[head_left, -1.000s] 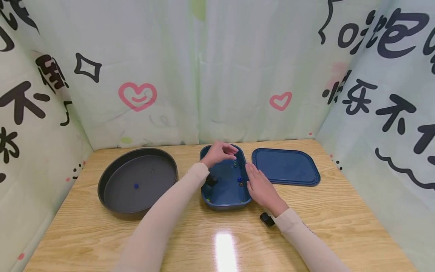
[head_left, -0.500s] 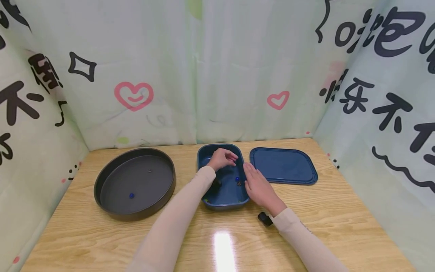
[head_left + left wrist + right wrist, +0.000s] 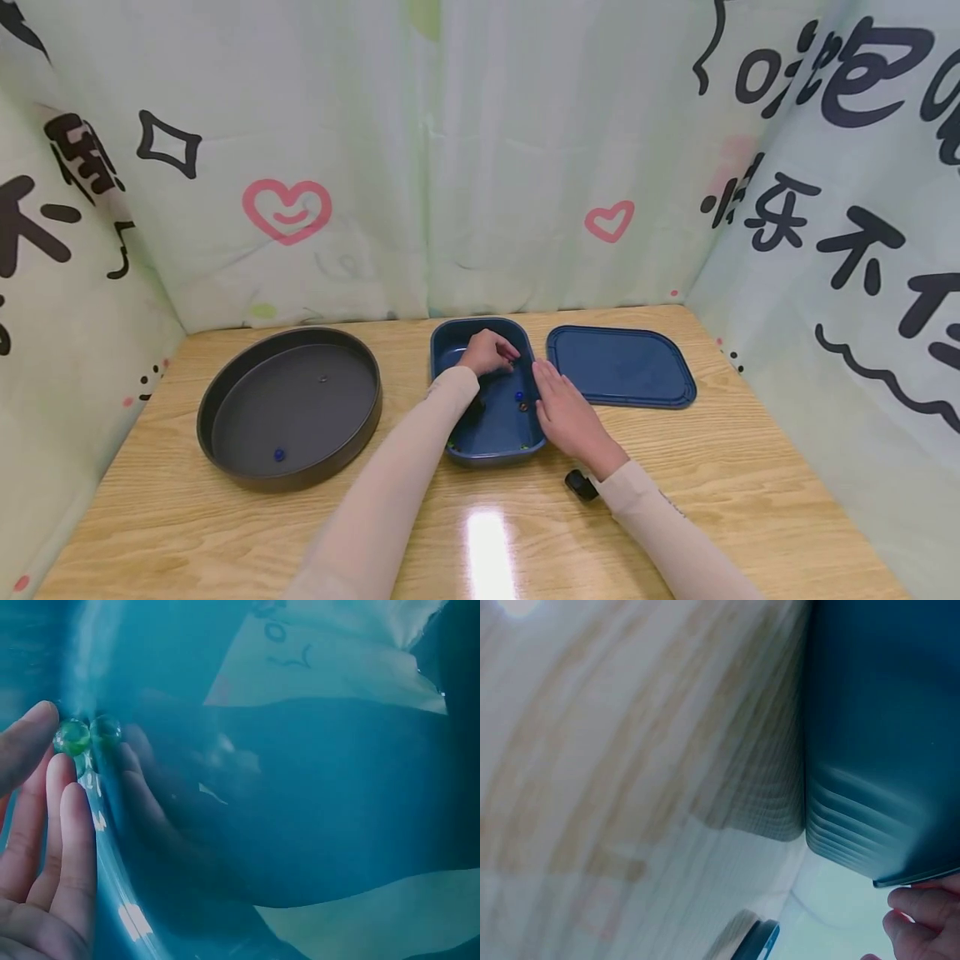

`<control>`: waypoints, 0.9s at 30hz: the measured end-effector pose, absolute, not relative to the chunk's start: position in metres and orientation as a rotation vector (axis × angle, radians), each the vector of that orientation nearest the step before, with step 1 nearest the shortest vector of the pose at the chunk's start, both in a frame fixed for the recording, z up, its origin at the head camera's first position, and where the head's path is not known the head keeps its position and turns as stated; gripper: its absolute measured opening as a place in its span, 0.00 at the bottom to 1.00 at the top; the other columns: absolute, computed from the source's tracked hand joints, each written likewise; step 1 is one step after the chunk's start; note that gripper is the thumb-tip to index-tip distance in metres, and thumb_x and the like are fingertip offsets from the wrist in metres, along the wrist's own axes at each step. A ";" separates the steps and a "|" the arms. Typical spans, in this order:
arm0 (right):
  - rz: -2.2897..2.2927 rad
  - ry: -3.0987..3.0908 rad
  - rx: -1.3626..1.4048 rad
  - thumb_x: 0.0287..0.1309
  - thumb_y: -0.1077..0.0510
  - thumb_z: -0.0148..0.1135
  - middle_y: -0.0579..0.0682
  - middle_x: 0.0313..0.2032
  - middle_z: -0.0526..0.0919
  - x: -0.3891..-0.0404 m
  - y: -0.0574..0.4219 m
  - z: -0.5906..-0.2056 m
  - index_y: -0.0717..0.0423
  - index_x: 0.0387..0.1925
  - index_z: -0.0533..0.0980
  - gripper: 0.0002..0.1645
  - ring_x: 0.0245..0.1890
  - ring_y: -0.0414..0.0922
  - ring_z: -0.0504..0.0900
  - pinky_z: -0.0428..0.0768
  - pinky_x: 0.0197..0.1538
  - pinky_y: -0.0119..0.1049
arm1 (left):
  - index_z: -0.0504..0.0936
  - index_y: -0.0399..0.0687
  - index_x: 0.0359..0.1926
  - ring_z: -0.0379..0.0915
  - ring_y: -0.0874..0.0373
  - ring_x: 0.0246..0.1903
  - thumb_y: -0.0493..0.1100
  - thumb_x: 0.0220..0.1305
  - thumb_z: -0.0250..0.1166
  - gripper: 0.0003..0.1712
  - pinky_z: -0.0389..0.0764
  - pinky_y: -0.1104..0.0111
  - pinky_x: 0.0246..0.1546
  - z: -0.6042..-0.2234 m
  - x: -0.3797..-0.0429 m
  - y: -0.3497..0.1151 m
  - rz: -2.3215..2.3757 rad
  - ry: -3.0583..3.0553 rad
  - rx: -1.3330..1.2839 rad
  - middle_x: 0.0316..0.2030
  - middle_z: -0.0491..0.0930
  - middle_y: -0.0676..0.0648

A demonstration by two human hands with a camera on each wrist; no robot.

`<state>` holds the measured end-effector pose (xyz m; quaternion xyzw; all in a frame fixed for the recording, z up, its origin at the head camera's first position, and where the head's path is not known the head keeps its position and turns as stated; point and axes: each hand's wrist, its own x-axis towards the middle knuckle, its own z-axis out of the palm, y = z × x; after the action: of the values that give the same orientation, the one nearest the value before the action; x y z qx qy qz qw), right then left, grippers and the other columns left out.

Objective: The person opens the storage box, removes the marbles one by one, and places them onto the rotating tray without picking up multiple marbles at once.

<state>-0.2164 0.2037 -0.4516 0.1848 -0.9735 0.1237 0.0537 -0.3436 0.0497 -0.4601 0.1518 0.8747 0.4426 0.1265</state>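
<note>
A blue rectangular tub (image 3: 491, 458) stands mid-table with several small glass marbles inside, among them a blue marble (image 3: 519, 397) and a brown one (image 3: 523, 407). Down inside it is my left hand (image 3: 489, 352); the left wrist view has thumb and fingertips close around a green marble (image 3: 73, 737) by the tub's wall, seemingly touching it without a clear grip. My right hand (image 3: 573, 421) lies with straight fingers along the tub's right side. In the right wrist view, its fingers (image 3: 922, 907) are by the tub's rim.
To the left is a round dark grey pan (image 3: 367, 400) holding a blue marble (image 3: 279, 455) and a small clear one (image 3: 323, 379). A flat blue lid (image 3: 622, 367) lies right of the tub. Curtains (image 3: 360, 233) enclose the wooden table (image 3: 420, 542).
My left hand has lowered into the tub, toward its right wall. In the pan, the blue marble has rolled toward the near rim. My right hand keeps its place at the tub.
</note>
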 end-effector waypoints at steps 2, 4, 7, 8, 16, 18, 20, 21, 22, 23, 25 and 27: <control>0.368 -2.960 0.561 0.66 0.59 0.47 0.63 0.70 0.56 -0.216 0.204 -0.452 0.69 0.68 0.54 0.33 0.71 0.56 0.55 0.59 0.68 0.54 | 0.87 0.41 0.37 0.82 0.55 0.37 0.30 0.50 0.70 0.11 0.81 0.70 0.39 -0.460 -0.343 0.049 1.262 2.562 0.434 0.36 0.86 0.43; 0.359 -2.963 0.561 0.66 0.59 0.47 0.62 0.70 0.56 -0.216 0.204 -0.452 0.68 0.69 0.53 0.33 0.72 0.55 0.55 0.59 0.69 0.54 | 0.87 0.42 0.37 0.82 0.55 0.37 0.30 0.50 0.69 0.10 0.81 0.69 0.40 -0.458 -0.342 0.049 1.233 2.574 0.424 0.36 0.86 0.43; 0.348 -2.966 0.560 0.67 0.59 0.47 0.62 0.70 0.56 -0.216 0.204 -0.453 0.68 0.69 0.53 0.33 0.72 0.55 0.55 0.59 0.69 0.53 | 0.87 0.42 0.37 0.82 0.55 0.37 0.30 0.51 0.69 0.10 0.81 0.68 0.41 -0.458 -0.341 0.049 1.195 2.574 0.402 0.35 0.86 0.44; 0.347 -2.966 0.559 0.67 0.59 0.47 0.62 0.70 0.56 -0.216 0.204 -0.453 0.68 0.69 0.53 0.33 0.72 0.55 0.54 0.59 0.69 0.53 | 0.87 0.42 0.37 0.82 0.56 0.36 0.30 0.51 0.69 0.10 0.81 0.68 0.41 -0.458 -0.341 0.049 1.182 2.574 0.403 0.35 0.87 0.44; 0.343 -2.974 0.555 0.67 0.58 0.47 0.62 0.70 0.55 -0.216 0.203 -0.452 0.68 0.69 0.53 0.34 0.72 0.55 0.55 0.59 0.69 0.53 | 0.88 0.44 0.36 0.78 0.60 0.30 0.34 0.49 0.71 0.10 0.80 0.71 0.41 -0.464 -0.346 0.052 1.095 2.546 0.449 0.33 0.86 0.46; 0.345 -2.977 0.553 0.67 0.58 0.47 0.62 0.71 0.55 -0.216 0.203 -0.452 0.68 0.69 0.52 0.34 0.72 0.55 0.55 0.58 0.69 0.53 | 0.88 0.44 0.35 0.76 0.61 0.29 0.35 0.49 0.72 0.09 0.79 0.72 0.40 -0.465 -0.346 0.052 1.093 2.543 0.460 0.32 0.86 0.46; 0.346 -2.980 0.551 0.67 0.58 0.47 0.62 0.71 0.55 -0.216 0.203 -0.451 0.68 0.69 0.52 0.34 0.72 0.55 0.55 0.58 0.69 0.53 | 0.88 0.44 0.34 0.76 0.61 0.28 0.35 0.48 0.72 0.09 0.79 0.72 0.39 -0.466 -0.347 0.053 1.100 2.543 0.461 0.32 0.86 0.46; 0.348 -2.981 0.548 0.67 0.58 0.47 0.62 0.71 0.55 -0.216 0.203 -0.451 0.68 0.69 0.52 0.34 0.72 0.55 0.54 0.58 0.69 0.53 | 0.88 0.44 0.34 0.75 0.61 0.28 0.35 0.48 0.72 0.09 0.79 0.72 0.39 -0.466 -0.347 0.053 1.102 2.544 0.458 0.31 0.85 0.46; 0.347 -2.981 0.547 0.67 0.58 0.47 0.62 0.71 0.55 -0.217 0.203 -0.452 0.68 0.69 0.52 0.34 0.72 0.55 0.55 0.58 0.69 0.53 | 0.88 0.44 0.34 0.75 0.61 0.28 0.35 0.48 0.73 0.08 0.79 0.71 0.39 -0.467 -0.347 0.054 1.104 2.545 0.452 0.31 0.85 0.46; 0.344 -2.981 0.546 0.67 0.58 0.47 0.62 0.71 0.55 -0.217 0.203 -0.452 0.68 0.69 0.52 0.34 0.72 0.55 0.55 0.58 0.69 0.53 | 0.88 0.44 0.34 0.75 0.61 0.28 0.35 0.48 0.72 0.08 0.79 0.71 0.39 -0.467 -0.347 0.054 1.105 2.546 0.444 0.31 0.85 0.47; 0.342 -2.981 0.546 0.67 0.58 0.47 0.62 0.71 0.55 -0.217 0.203 -0.452 0.68 0.69 0.52 0.34 0.72 0.55 0.55 0.58 0.69 0.53 | 0.88 0.44 0.33 0.75 0.61 0.27 0.35 0.49 0.72 0.08 0.79 0.71 0.39 -0.467 -0.347 0.054 1.107 2.546 0.429 0.31 0.85 0.47; 0.344 -2.981 0.547 0.67 0.58 0.47 0.62 0.71 0.55 -0.217 0.203 -0.452 0.68 0.69 0.52 0.34 0.72 0.55 0.54 0.58 0.69 0.53 | 0.88 0.44 0.33 0.75 0.61 0.27 0.35 0.49 0.72 0.08 0.79 0.71 0.39 -0.467 -0.347 0.055 1.107 2.547 0.418 0.31 0.85 0.47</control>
<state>-0.2167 0.2030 -0.4522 0.1791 -0.9763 0.1128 0.0457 -0.3472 0.0545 -0.4673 0.1469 0.8943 0.3888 0.1658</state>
